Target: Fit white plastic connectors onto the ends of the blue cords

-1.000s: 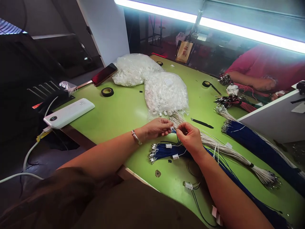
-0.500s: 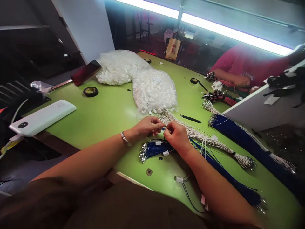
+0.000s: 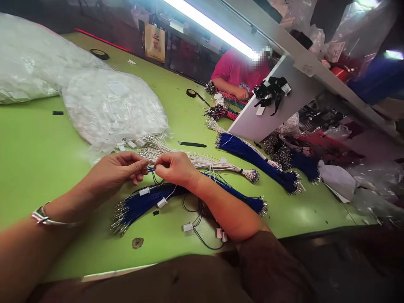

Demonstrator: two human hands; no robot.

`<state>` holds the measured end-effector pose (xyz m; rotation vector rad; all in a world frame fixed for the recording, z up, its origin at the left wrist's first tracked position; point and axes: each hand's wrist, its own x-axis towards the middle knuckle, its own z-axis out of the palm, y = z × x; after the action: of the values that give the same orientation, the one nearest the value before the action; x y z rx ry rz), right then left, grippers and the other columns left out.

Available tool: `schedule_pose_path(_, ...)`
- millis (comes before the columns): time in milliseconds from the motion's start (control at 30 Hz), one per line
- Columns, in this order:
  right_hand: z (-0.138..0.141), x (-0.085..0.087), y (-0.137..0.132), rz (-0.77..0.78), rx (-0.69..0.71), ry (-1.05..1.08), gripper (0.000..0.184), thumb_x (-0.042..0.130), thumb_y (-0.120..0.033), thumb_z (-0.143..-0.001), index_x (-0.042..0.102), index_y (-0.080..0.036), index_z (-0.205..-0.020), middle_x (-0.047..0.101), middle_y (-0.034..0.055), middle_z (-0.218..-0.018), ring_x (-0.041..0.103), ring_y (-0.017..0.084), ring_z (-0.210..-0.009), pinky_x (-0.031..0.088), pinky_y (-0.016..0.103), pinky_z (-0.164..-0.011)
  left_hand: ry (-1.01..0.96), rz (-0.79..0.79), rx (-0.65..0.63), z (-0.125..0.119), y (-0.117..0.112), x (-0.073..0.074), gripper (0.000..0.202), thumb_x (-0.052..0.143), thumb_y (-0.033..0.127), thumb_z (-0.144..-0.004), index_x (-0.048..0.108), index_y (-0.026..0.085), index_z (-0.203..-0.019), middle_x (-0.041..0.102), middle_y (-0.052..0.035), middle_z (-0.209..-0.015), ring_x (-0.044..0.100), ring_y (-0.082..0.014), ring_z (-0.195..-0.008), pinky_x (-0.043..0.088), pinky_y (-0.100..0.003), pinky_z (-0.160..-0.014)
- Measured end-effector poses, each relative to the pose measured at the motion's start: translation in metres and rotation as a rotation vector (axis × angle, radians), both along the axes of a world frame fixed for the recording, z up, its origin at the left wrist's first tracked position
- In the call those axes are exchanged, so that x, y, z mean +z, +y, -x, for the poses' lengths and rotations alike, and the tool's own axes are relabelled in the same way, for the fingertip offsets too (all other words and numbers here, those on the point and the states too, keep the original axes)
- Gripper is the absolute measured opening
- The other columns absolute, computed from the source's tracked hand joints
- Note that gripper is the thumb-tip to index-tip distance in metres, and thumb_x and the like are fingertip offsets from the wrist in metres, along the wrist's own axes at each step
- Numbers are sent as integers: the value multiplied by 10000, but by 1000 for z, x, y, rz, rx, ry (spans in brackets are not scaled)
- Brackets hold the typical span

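My left hand [image 3: 116, 174] is closed in a pinch, its fingertips almost meeting those of my right hand [image 3: 176, 168]. A short piece of blue wire [image 3: 151, 169] shows between them, and the right fingers appear to grip it. What the left fingertips hold is mostly hidden. Below the hands lies a bundle of blue wires [image 3: 131, 206] with bare metal ends, partly covered by my right forearm. Two white connectors [image 3: 144, 191] on leads rest over it. Behind my right hand stretches a bundle of white wires [image 3: 208, 162].
Clear bags of white connectors [image 3: 116, 109] bulge at the back left. A black blade-shaped tool [image 3: 192, 144] and black tape roll [image 3: 191, 93] lie farther back. More blue wires [image 3: 252, 155] lie right, beside a white partition [image 3: 268, 109]. A person in pink [image 3: 230, 69] sits across the table.
My view has swung to the right, bringing in the shelf and more of the table's right side. Both hands stay pinched close together above the wires.
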<state>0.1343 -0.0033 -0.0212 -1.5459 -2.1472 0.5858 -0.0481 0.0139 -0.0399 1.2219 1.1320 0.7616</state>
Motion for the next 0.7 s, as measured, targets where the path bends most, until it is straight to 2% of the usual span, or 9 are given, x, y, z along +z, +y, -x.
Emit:
schedule_pose_path(200, 8, -7, -1, -67, 16, -144, 172, 578, -220, -842, 694, -241, -717, 700, -58, -696, 642, 130, -712, 498, 207, -680, 11, -1, -68, -3, 2, -13, 142, 713, 273, -798, 640, 173, -729, 634, 95, -527, 541, -33, -472, 407, -142, -501)
schedule_pose_path(267, 10, -7, -1, -33, 26, -129, 181, 576, -216, -837, 684, -235, -693, 697, -38, -699, 630, 140, -705, 493, 230, -677, 61, -7, -51, -7, 1, -9, 191, 744, 293, -774, 626, 157, -711, 610, 69, -487, 541, -60, -446, 416, -160, -462)
schedule_pose_path(367, 2, 4, 2, 42, 51, -50, 219, 520, -149, -824, 682, -185, -682, 670, -7, -664, 596, 131, -662, 467, 243, -638, 96, -60, -34, -11, -5, 6, 262, 772, 333, -754, 618, 135, -680, 588, 31, -478, 533, -81, -431, 430, -191, -438)
schedule_pose_path(433, -12, 16, 8, 141, 152, 16, 204, 532, -155, -799, 686, -166, -665, 634, -18, -593, 560, 109, -587, 434, 224, -568, 85, -168, -49, -13, -13, 16, 240, 731, 322, -805, 627, 130, -704, 586, 19, -511, 543, -78, -472, 418, -189, -457)
schedule_pose_path(467, -20, 21, 13, 244, 246, 93, 165, 570, -204, -796, 716, -169, -727, 664, -14, -640, 575, 109, -609, 439, 223, -576, 75, -229, -57, -15, -19, 20, 213, 714, 295, -820, 627, 134, -711, 578, 19, -516, 536, -78, -474, 415, -196, -461)
schedule_pose_path(567, -34, 27, 23, 330, 244, 344, 204, 592, -334, -811, 739, -195, -840, 706, 15, -738, 598, 124, -629, 446, 241, -565, 105, -553, -145, -26, -47, 23, 112, 670, 229, -861, 634, 169, -774, 670, -20, -703, 603, -107, -643, 477, -239, -607)
schedule_pose_path(633, -28, 24, 22, 314, 278, 330, 198, 604, -348, -816, 738, -206, -848, 718, 29, -782, 617, 143, -674, 471, 264, -610, 236, -845, -313, -38, -69, 18, 163, 622, 289, -906, 619, 203, -767, 685, -54, -777, 623, -151, -719, 479, -288, -631)
schedule_pose_path(700, -11, 15, 15, 248, 362, 188, 147, 623, -300, -813, 737, -210, -835, 708, 27, -793, 609, 148, -694, 476, 276, -650, 370, -1076, -552, -50, -87, 8, 194, 558, 238, -914, 590, 230, -723, 667, -81, -767, 597, -176, -651, 418, -336, -504)
